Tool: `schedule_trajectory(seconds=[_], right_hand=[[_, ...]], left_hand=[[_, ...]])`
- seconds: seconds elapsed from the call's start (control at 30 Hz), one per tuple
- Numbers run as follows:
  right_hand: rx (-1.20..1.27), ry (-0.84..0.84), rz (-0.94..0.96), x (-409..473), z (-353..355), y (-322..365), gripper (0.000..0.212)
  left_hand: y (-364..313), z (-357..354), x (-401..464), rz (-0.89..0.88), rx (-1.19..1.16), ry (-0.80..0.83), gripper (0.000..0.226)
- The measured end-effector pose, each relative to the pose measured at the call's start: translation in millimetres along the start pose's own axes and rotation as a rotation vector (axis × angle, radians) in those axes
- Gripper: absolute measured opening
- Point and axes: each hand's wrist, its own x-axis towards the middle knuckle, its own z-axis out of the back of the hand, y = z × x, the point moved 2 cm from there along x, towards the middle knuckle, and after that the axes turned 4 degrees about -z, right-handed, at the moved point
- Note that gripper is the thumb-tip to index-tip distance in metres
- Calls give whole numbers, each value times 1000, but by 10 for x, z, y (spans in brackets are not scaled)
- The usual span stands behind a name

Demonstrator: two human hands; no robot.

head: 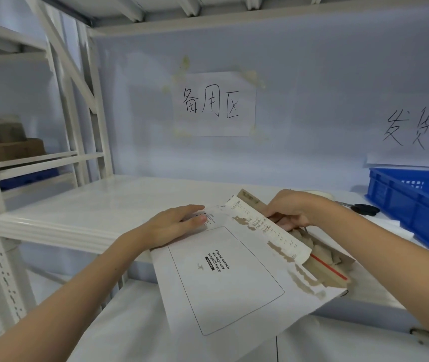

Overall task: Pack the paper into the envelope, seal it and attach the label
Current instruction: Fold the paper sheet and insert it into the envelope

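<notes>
The white envelope (224, 278) lies tilted over the front edge of the white shelf (77, 205), its torn open end toward your right. Your left hand (174, 226) lies flat on its far corner, fingers straight. Your right hand (290, 212) curls its fingers around the printed paper (273, 231) sticking out of the mouth. A blue crate (411, 205) sits farther right.

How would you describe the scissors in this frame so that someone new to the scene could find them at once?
Start at the white shelf and go to its right end, where a blue plastic crate stands. The scissors lie flat on the shelf just left of the crate, beyond the right hand. Their black handles set them apart from the pale things around them.
</notes>
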Motion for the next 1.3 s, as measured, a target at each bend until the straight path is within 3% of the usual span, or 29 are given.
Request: schedule_trajectory(seconds=[0.23, 0.37, 0.5, 0.63, 0.87, 0.93, 1.03, 1.1, 1.2, 1.3], right_hand=[[-96, -66, 87, -36, -32, 61, 23], [-70, -13, 49, -2, -162, 105, 22], [56, 102, -31, 34, -253, 101, 26], [197, 203, -100, 30, -222, 64, 25], [226, 285, -154, 28, -338, 85, 14], [235, 254, -141, 64, -376, 82, 7], [164, 169, -62, 85, -373, 86, 20], [-86, 6, 74, -2, -326, 133, 21], [-533, -264, 271, -172, -251, 153, 20], [-505, -274, 399, -280, -198, 49, 23]], left_hand=[[-12, 15, -5, -32, -90, -45, 61], [-7, 66, -8, -33, -259, -103, 72], [42, 92, 26, 16, -345, -160, 58], [63, 72, 52, 67, -292, -145, 68], [-47, 1, 56, 103, 5, -54, 58], [-82, -16, 48, 85, 159, -40, 57], [-97, -42, 37, 101, 277, -6, 85], [-132, -85, 36, 138, 338, 21, 98], [-238, -153, 12, 200, 404, 69, 97], [-306, -189, -53, 252, 420, 89, 109]])
